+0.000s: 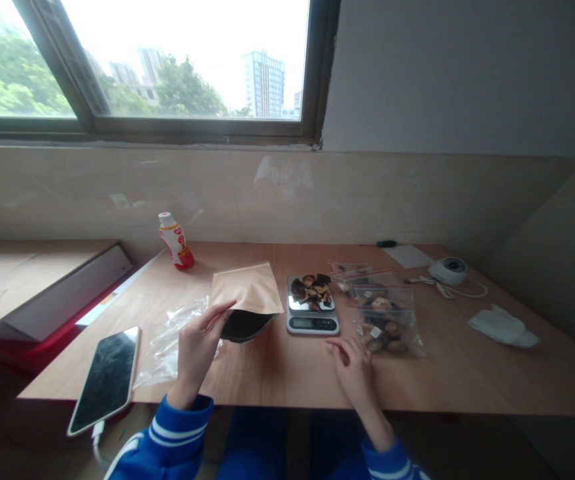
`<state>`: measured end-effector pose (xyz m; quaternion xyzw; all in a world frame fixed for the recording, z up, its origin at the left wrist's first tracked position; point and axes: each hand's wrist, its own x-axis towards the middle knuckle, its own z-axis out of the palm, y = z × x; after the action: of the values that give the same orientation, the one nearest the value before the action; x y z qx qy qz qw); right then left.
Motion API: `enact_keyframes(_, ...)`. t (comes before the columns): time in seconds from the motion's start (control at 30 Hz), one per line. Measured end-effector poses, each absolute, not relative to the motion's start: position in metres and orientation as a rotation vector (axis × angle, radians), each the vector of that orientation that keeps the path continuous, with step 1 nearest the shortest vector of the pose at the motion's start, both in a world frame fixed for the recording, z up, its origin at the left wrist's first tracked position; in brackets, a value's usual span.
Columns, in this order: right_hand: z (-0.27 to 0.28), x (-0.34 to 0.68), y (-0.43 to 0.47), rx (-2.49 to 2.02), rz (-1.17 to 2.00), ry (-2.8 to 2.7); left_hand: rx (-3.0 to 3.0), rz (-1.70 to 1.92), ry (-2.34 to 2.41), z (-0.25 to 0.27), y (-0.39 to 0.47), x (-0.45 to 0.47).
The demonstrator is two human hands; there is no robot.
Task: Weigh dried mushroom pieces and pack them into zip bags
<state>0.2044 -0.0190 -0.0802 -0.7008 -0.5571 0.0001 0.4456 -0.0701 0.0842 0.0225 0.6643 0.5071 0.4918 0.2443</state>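
Observation:
My left hand (200, 347) pinches the front edge of a brown kraft paper pouch (247, 287) between thumb and fingers. The pouch's mouth gapes toward me and its inside is dark. Just right of it, a small digital kitchen scale (312, 325) bears a heap of dried mushroom slices (311, 291). My right hand (353, 367) is in front of the scale's lower right corner, fingers loosely bent and apart, with nothing visible in them. Close by on its right lie clear zip bags (385, 333) with dried mushrooms inside.
Left of the pouch lies crumpled clear plastic (167, 340), beside a phone (106, 373) with a cable overhanging the table edge. A red-and-white bottle (176, 241) stands behind. To the right are a white dome camera (447, 271), a white cloth-like item (502, 327) and paper (407, 256).

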Motion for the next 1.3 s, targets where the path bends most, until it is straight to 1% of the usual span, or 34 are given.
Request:
enact_keyframes(0.1, -0.073, 0.204, -0.016, -1.693, 0.043, -1.395, 1.828, 1.322, 1.391, 0.020, 0.083, -0.067)
enact_keyframes(0.23, -0.036, 0.203, 0.011, -1.564, 0.089, -1.484, 1.889, 1.249, 1.394, 0.015, 0.090, -0.063)
enact_keyframes(0.33, -0.005, 0.201, 0.046, -1.548, 0.008, -1.604, 1.918, 1.195, 1.393, 0.005, 0.109, -0.057)
enact_keyframes(0.43, 0.011, 0.196, 0.081, -1.697, -0.118, -1.775, 2.010, 1.124, 1.418, -0.009, 0.131, -0.051)
enact_keyframes(0.57, 0.007, 0.187, 0.109, -1.894, -0.271, -1.990, 2.113, 1.079, 1.374, -0.026, 0.141, -0.052)
enact_keyframes(0.77, 0.001, 0.184, 0.112, -1.905, -0.321, -2.046, 2.091, 1.151, 1.392, -0.029, 0.112, -0.071)
enact_keyframes(0.97, -0.003, 0.179, 0.098, -1.763, -0.177, -1.952, 2.056, 1.148, 1.413, -0.019, 0.094, -0.077)
enact_keyframes(1.1, -0.005, 0.185, 0.088, -1.753, -0.106, -1.887, 2.059, 1.138, 1.410, -0.015, 0.091, -0.078)
enact_keyframes(1.3, -0.003, 0.213, 0.040, -1.610, -0.129, -1.558, 2.037, 1.164, 1.398, -0.022, 0.083, -0.080)
